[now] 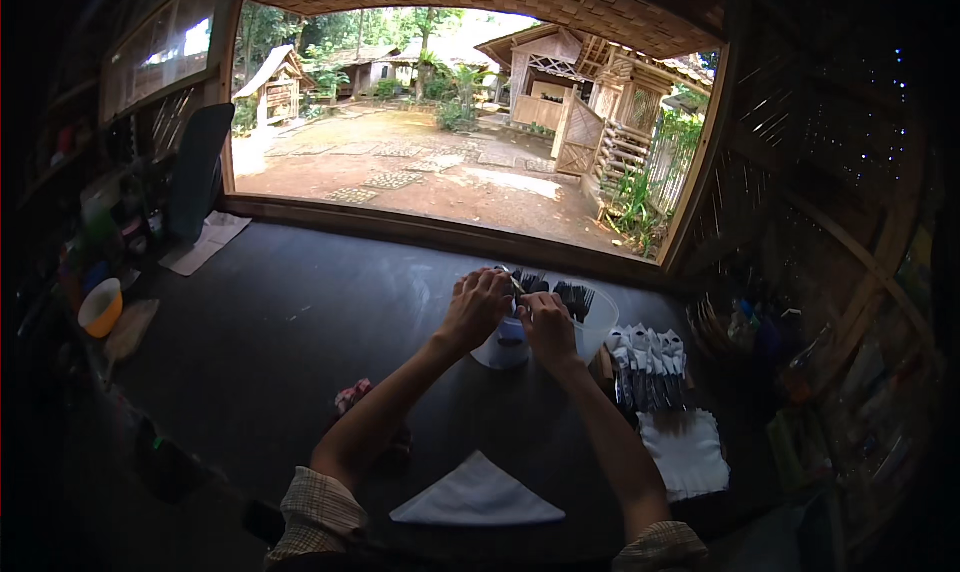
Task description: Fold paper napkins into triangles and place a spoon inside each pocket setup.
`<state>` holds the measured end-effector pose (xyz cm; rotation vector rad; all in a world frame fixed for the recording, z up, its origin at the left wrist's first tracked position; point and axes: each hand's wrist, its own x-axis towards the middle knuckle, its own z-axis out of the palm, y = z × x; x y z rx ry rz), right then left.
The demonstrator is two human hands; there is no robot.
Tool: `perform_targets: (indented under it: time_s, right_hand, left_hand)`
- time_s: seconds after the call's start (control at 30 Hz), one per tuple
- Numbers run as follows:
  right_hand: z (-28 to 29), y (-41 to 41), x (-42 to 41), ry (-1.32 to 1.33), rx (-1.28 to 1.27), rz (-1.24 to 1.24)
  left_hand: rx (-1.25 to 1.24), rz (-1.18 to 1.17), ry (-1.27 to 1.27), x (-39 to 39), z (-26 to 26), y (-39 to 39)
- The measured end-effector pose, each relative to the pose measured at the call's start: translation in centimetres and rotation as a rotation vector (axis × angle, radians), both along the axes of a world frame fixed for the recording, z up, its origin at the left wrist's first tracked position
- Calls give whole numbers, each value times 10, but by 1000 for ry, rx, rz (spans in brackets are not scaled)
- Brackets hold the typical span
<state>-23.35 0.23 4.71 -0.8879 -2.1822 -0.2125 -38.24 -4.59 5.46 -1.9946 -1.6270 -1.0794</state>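
Both my hands reach to clear plastic containers near the window sill. My left hand (478, 307) is curled over the top of a translucent tub (501, 352). Beside it, my right hand (550, 330) bends its fingers at a small shiny piece between the hands; what each hand grips is hidden. Dark forks (574, 299) stand tines up in a larger clear container (604, 321), just behind my right hand. A white napkin (478, 495), folded into a triangle, lies close in front of me. Right of my right forearm, cutlery wrapped in white napkins (651, 366) lies in a row.
A stack of white napkins (684, 456) lies at the right, below the wrapped cutlery. A red and white cloth (352, 396) is partly behind my left forearm. At the left are an orange bowl (100, 308), a wooden board (132, 330) and a paper sheet (206, 243). The window frame (450, 231) bounds the table's far side.
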Motion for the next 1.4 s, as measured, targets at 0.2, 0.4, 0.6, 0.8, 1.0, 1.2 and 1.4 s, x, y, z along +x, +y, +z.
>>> perform_targets:
  time_s: [0.2, 0.4, 0.6, 0.8, 1.0, 1.2, 1.4]
  right_hand:
    - [-1, 49, -31, -166, -307, -258]
    - [12, 44, -20, -12, -98, -153]
    - [67, -14, -1, 261, 152, 107]
    - [78, -100, 20, 449, -53, 253]
    - [9, -155, 49, 516, -378, 373]
    - [-76, -214, 56, 550, -942, 456]
    - [-121, -233, 70, 445, -950, 408]
  left_hand:
    - [-86, -76, 82, -4, -6, 52]
    - [42, -60, 65, 10, 1, 61]
    - [428, -311, -175, 22, 56, 8]
    - [478, -414, -284, 38, 70, -67]
    - [296, -384, -633, 54, 19, -130]
    - [25, -136, -796, 56, -61, -176]
    - [-159, -58, -888, 67, -116, -198]
